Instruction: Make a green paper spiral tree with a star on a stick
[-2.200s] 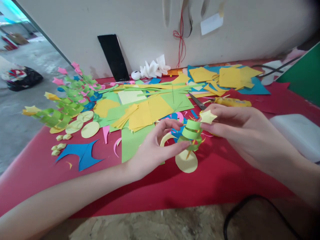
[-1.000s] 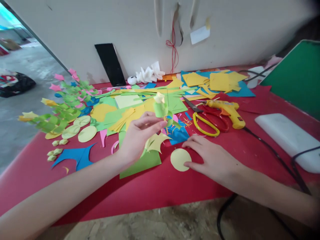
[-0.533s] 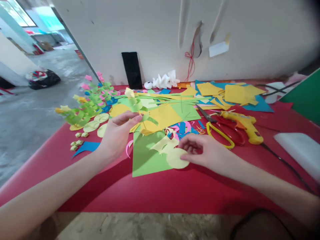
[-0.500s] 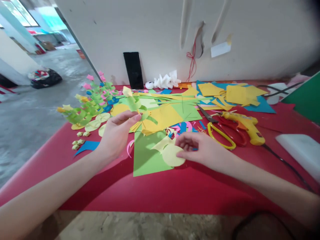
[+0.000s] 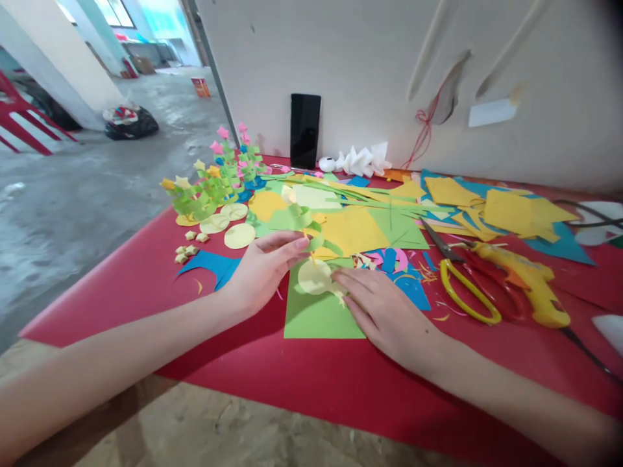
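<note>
1. The red desk [image 5: 146, 279] carries one craft spread; the step in hand appears to be seating a green paper spiral tree [image 5: 304, 224] on its pale yellow disc [image 5: 314, 275]. The tree is above the disc, over a green sheet [image 5: 316, 318] near the front edge of the desk.
2. Two hands are at work. The left hand [image 5: 265, 269] has its grip pinching the tree's lower coil between thumb and fingers. The right hand [image 5: 384, 311] lies flat, fingers spread, fingertips pressing the disc's edge onto the sheet.
3. By my judgement the next move calls for keeping the disc pinned while the tree's stick is brought upright onto the disc's middle.
4. One yellow-handled pair of scissors [image 5: 462, 295] and one yellow glue gun [image 5: 528, 282] lie to the right.
5. At least three spare pale discs [image 5: 226, 224] lie by a cluster of finished trees [image 5: 214, 181], too overlapped to count.
</note>
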`<state>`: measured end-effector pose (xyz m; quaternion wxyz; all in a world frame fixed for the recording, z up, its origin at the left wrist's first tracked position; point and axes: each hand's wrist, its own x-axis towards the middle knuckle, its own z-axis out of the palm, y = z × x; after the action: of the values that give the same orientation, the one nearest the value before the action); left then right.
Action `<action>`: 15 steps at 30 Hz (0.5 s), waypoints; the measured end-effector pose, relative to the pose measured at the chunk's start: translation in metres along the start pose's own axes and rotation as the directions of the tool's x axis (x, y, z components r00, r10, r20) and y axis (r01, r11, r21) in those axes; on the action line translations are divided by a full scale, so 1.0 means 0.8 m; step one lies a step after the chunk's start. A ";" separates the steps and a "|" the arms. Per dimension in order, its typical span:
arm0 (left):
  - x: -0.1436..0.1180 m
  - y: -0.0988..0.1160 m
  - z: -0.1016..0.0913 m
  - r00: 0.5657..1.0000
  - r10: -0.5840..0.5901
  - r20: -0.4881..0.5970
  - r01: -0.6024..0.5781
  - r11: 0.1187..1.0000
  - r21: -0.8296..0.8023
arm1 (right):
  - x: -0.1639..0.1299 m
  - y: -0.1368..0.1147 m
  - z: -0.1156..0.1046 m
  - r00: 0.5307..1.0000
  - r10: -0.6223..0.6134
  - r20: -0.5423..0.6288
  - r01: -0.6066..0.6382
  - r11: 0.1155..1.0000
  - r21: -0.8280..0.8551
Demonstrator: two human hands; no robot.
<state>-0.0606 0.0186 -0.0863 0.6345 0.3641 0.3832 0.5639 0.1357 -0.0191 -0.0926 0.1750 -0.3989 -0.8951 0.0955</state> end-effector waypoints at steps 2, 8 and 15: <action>-0.003 -0.004 0.003 0.999 -0.040 0.032 0.041 0.999 -0.035 | -0.015 0.006 -0.002 0.997 -0.077 0.020 0.078 0.994 -0.076; -0.008 -0.012 0.004 0.990 -0.123 0.070 0.126 0.991 -0.048 | -0.036 0.042 -0.009 0.994 -0.095 -0.047 0.078 0.955 -0.286; -0.006 -0.014 0.003 0.988 -0.137 0.067 0.140 0.989 -0.039 | -0.031 0.007 -0.012 0.980 -0.180 -0.080 0.145 0.935 -0.323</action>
<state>-0.0540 0.0127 -0.0953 0.6918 0.3406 0.3746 0.5148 0.1582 -0.0337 -0.0916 0.1647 -0.3509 -0.9178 -0.0856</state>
